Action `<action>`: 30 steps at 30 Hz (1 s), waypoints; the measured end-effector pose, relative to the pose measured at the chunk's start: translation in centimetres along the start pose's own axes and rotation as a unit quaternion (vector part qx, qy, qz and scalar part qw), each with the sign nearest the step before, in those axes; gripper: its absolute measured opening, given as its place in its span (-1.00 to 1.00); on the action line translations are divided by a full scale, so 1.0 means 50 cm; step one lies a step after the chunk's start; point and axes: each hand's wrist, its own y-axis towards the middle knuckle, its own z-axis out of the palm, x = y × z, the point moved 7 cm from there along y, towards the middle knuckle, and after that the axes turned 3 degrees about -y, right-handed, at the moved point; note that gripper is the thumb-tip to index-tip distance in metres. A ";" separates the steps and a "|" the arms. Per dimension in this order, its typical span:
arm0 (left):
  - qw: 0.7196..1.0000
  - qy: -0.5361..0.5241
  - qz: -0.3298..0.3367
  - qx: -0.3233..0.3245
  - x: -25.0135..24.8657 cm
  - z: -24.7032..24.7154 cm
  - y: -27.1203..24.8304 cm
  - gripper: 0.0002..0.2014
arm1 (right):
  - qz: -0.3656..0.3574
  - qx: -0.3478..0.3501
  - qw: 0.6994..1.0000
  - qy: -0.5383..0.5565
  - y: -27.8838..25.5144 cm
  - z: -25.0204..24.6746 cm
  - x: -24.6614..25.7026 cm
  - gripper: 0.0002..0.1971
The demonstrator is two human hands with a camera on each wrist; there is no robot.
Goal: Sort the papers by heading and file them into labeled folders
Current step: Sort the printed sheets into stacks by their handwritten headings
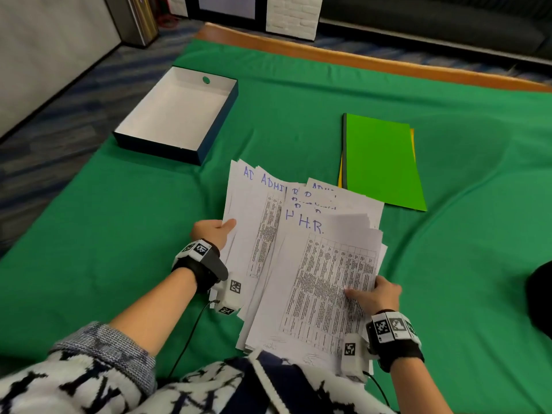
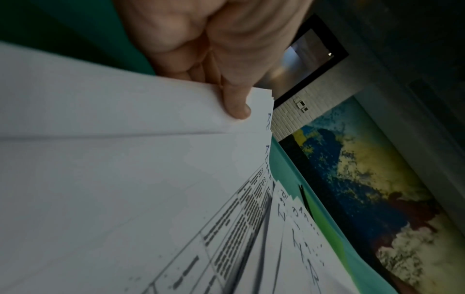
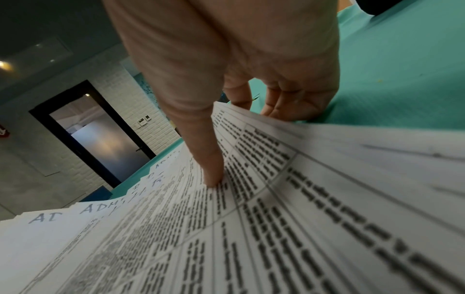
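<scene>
Looks like an office or meeting room: patterned carpet tiles, white brick-pattern wall, dark-framed glass door (light switches beside it), large abstract painting, long table draped in green cloth, printed forms headed "ADMIN" and "H.R.".

White papers with blue headings and black tables. Green folder over a yellow one. Green cloth. Dark-blue box, white inside.

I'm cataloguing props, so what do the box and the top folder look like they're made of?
Box: likely cardboard, matte white inside, dark outside; thin stiff walls, punched finger hole. Top folder: probably thin card or plastic, smooth bright green; lies flat with crisp edges.
</scene>
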 end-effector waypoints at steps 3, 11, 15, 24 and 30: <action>1.000 -0.011 -0.011 -0.012 0.002 -0.011 -0.009 -0.52 | 0.000 -0.002 1.000 0.013 0.017 0.010 -0.013 -0.39; 0.998 -0.048 -0.017 -0.033 -0.011 -0.020 -0.031 -0.36 | -0.008 -0.009 1.000 0.026 0.044 0.021 -0.035 -0.36; 0.990 -0.133 -0.023 -0.031 -0.008 -0.005 -0.016 -0.61 | -0.008 -0.027 0.999 0.031 0.014 0.002 -0.011 -0.31; 0.984 -0.002 0.017 0.176 -0.041 0.097 -0.053 -0.31 | -0.057 0.037 0.995 0.076 -0.021 -0.004 0.055 -0.38; 0.941 -0.114 -0.026 0.318 -0.059 0.129 -0.097 -0.28 | -0.113 0.058 0.986 0.104 -0.033 -0.004 0.113 -0.08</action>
